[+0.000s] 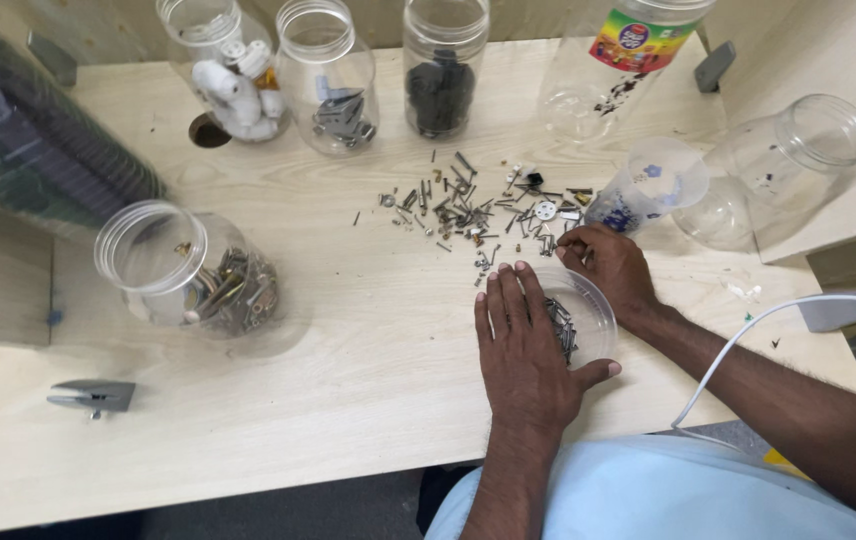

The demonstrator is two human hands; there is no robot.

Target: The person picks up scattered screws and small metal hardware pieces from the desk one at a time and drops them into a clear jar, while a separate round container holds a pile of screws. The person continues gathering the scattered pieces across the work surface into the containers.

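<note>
Fingers of the left hand (526,345) lie flat and spread over a shallow clear dish (578,315) of screws, gripping nothing. Right hand (610,268), fingers curled, touches the dish's far rim; whether it pinches anything cannot be told. Beyond lies a scatter of loose screws (478,210). Bare wooden table (348,400) stretches leftward to a tipped jar (188,270).

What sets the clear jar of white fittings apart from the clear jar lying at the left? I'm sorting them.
The clear jar of white fittings stands upright; the clear jar lying at the left is tipped on its side. The first holds white plastic pieces, the second mixed metal hardware. Both are lidless and transparent.
</note>
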